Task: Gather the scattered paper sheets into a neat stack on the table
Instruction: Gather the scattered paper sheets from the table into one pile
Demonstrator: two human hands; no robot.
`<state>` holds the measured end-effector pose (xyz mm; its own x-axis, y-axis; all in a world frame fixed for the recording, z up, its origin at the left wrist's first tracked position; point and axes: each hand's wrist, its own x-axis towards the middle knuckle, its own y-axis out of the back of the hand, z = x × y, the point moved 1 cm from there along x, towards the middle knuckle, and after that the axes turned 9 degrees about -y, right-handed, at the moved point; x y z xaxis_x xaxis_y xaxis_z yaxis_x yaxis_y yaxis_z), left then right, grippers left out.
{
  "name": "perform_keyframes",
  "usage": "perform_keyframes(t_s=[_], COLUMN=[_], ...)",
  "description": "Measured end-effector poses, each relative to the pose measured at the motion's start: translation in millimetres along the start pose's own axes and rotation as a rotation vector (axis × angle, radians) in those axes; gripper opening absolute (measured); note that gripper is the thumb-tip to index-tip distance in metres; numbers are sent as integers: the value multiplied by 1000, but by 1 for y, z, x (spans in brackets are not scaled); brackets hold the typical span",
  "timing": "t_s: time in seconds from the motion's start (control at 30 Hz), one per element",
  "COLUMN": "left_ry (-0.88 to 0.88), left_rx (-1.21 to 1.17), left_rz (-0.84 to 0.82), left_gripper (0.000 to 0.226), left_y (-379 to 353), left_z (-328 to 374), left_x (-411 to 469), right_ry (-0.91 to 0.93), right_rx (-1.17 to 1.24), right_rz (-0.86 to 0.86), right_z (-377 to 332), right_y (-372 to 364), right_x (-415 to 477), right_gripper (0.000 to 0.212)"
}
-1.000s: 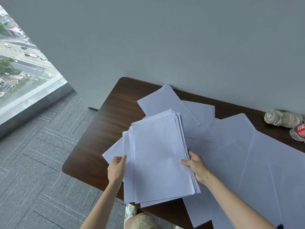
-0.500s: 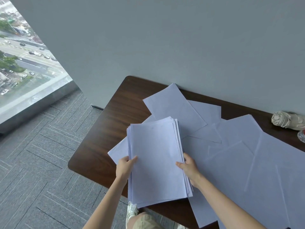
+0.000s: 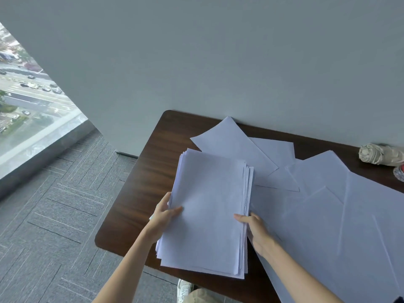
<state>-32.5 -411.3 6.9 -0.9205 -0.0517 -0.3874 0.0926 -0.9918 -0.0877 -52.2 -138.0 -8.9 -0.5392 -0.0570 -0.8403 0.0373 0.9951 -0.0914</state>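
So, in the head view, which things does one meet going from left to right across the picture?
Window → left hand → held paper stack → right hand → loose sheets → folded beige umbrella.

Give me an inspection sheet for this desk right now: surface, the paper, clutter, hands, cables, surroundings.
Surface: dark wood table against a grey wall, its left part bare.
Job's things: stack held at the near left, edges roughly squared, its near end past the table edge; loose sheets overlapping across the right and back.
Clutter: folded umbrella and part of a bottle at the far right.
Hands: left hand grips the stack's left edge, right hand its right edge.
Cables: nothing seen.
Surroundings: grey carpet, window over a street at left, shoe below the table.
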Motion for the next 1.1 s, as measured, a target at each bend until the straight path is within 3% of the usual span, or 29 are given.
perform_keyframes(t_s=[0.13, 0.23, 0.33, 0.4, 0.57, 0.63, 0.77, 0.93, 1.1], left_ry=[50, 84, 96, 112, 124, 127, 72, 102, 131], left_rx=[17, 53, 98, 161, 688, 938, 1187, 1196, 1142], left_rz=[-105, -197, -248, -263, -136, -93, -8, -24, -60], left_gripper=[36, 31, 35, 39, 17, 16, 27, 35, 34], left_y=[7, 14, 18, 15, 10, 12, 14, 14, 19], left_z=[23, 33, 33, 30, 15, 12, 5, 3, 7], left_x=[26, 46, 65, 76, 94, 93, 89, 90, 92], right_ry=[-98, -42, 78, 131, 104, 50, -7, -23, -55], right_rx=[175, 204, 224, 224, 200, 174, 141, 118, 168], right_rz=[-26, 41, 178, 228, 336, 344, 385, 436, 534], right_z=[-5, -4, -3, 0, 20, 30, 41, 48, 47], right_y=[-20, -32, -39, -45, -59, -64, -74, -80, -85], right_x=[-3, -2, -8, -10, -5, -1, -3, 3, 0], right_gripper=[20, 45, 23, 21, 23, 24, 36, 66, 39])
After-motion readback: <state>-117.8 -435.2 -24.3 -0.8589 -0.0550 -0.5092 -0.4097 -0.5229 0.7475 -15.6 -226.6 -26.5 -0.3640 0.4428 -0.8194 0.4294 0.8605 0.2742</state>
